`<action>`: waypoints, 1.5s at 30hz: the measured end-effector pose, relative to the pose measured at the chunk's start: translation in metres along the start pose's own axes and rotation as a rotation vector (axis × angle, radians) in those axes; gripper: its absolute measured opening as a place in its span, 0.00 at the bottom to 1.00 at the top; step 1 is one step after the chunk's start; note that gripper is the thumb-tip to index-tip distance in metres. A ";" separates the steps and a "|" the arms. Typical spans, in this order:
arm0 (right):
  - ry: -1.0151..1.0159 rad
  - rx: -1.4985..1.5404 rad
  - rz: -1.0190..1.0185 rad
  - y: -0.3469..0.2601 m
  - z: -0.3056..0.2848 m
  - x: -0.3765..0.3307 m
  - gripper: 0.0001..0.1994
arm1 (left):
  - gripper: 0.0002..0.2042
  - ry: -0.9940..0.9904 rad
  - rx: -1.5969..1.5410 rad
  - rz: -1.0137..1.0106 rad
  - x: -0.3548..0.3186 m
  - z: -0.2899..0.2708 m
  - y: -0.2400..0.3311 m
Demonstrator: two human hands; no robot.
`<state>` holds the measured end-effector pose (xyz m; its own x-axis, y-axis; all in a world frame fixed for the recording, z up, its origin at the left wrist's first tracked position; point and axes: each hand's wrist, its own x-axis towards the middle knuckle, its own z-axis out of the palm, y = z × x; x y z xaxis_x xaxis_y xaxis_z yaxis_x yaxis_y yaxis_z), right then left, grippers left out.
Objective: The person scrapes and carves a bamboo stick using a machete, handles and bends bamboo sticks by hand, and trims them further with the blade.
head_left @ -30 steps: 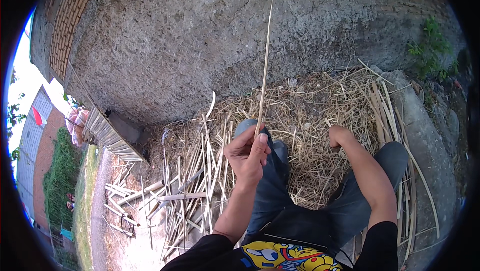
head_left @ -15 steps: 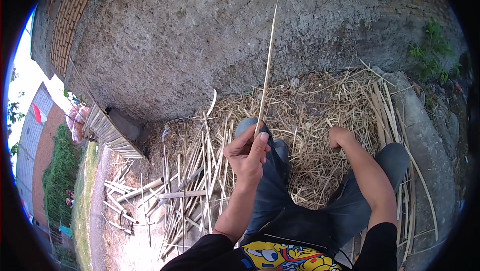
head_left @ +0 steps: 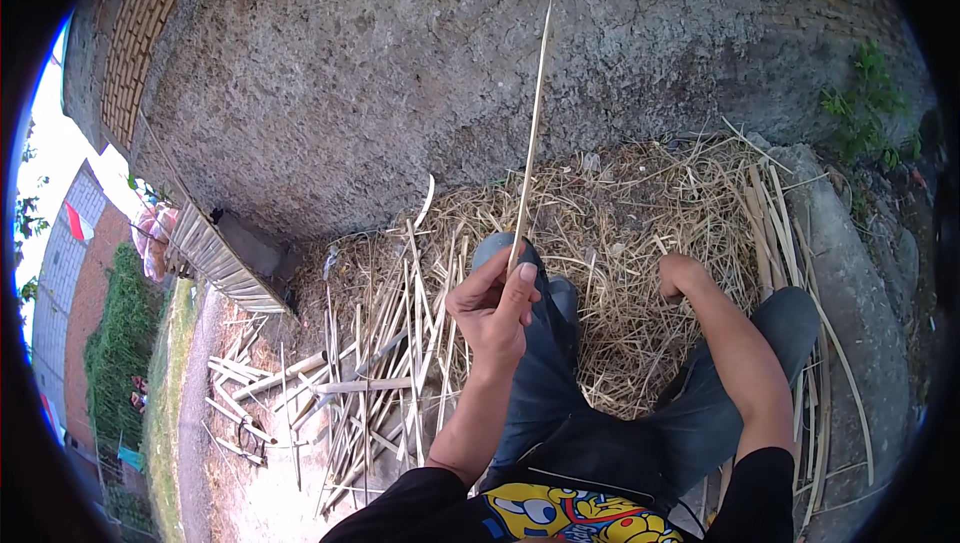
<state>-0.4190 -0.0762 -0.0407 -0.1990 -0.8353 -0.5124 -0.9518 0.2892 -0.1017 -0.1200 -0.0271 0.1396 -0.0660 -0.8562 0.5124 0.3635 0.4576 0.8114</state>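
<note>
At the far left, beyond a green hedge [head_left: 118, 343], a slatted panel [head_left: 218, 261] leans by the rough grey wall [head_left: 380, 83]. Next come pale split sticks [head_left: 372, 385], lying criss-cross on the ground. Right of them, the left hand [head_left: 494, 309] pinches the lower end of a thin, tapering strip [head_left: 537, 123] between thumb and fingers, above the left knee; the strip points up, tilted slightly right, before the wall. Tangled shavings [head_left: 630, 343] cover the ground between the knees. Over their right side hangs the right hand [head_left: 682, 277], bent inward; its fingertips are hidden, so I cannot tell whether it grips anything. Long slats [head_left: 775, 228] lie farther right, beside a stone ledge [head_left: 850, 283]
</note>
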 end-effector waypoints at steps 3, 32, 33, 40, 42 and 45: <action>-0.046 -0.031 -0.026 -0.005 -0.007 -0.007 0.14 | 0.14 -0.001 0.007 0.004 -0.001 -0.003 -0.001; -0.075 -0.061 0.253 0.025 -0.024 0.009 0.11 | 0.15 0.137 0.298 -0.298 -0.022 -0.086 -0.046; 0.033 0.012 0.270 0.008 -0.044 -0.012 0.12 | 0.15 0.169 0.334 -0.309 -0.026 -0.094 -0.046; 0.724 0.263 0.013 -0.009 -0.041 -0.063 0.10 | 0.12 0.264 0.499 -0.302 -0.053 -0.115 -0.071; 0.714 0.726 -0.175 -0.037 -0.041 -0.082 0.10 | 0.12 0.269 0.572 -0.275 -0.062 -0.120 -0.083; 0.824 0.736 -0.355 -0.072 -0.034 -0.102 0.12 | 0.12 0.252 0.653 -0.214 -0.066 -0.119 -0.092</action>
<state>-0.3382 -0.0271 0.0479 -0.2973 -0.8971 0.3269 -0.6729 -0.0460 -0.7383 -0.0383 -0.0412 -0.0029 0.1709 -0.9360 0.3078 -0.2664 0.2569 0.9290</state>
